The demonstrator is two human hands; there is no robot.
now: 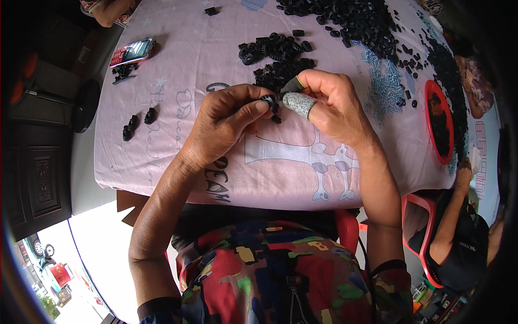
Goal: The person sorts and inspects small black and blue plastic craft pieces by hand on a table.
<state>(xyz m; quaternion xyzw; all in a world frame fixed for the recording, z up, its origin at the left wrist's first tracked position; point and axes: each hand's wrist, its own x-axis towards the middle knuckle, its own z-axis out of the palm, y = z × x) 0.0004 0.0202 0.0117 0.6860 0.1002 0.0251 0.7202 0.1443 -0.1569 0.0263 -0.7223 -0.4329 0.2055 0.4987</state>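
Over the near middle of the table, my two hands meet at a small black plastic part. My left hand pinches it between thumb and bent fingers. My right hand has a grey cloth sleeve on the thumb and a dark one on the forefinger. These two fingertips close on black plastic at the same spot, though its exact shape is partly hidden. Just below the fingertips another small black piece shows. Beyond my hands lies a heap of black parts.
A pink printed cloth covers the table. Black pairs and a phone lie at left. Far right hold a large black pile, pale blue bits and a red-rimmed basket. Other people sit right and far left.
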